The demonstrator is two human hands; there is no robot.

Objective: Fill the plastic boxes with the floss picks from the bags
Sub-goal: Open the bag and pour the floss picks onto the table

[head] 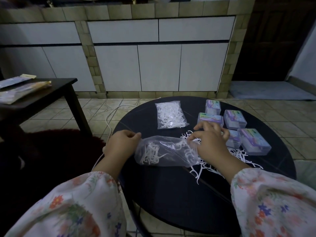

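A clear plastic bag with white floss picks inside hangs just above the round black table. My left hand pinches its left end. My right hand grips its open right end, fingers curled. Loose floss picks lie spilled under and to the right of my right hand. A second, full bag of picks lies flat farther back. Several clear plastic boxes with purple labels stand shut at the table's right side; one is partly hidden by my right hand.
A white cord runs over the tiled floor left of the table. A dark low table with packets on it stands at the far left. A dark rug lies below it. White cabinet doors line the back wall.
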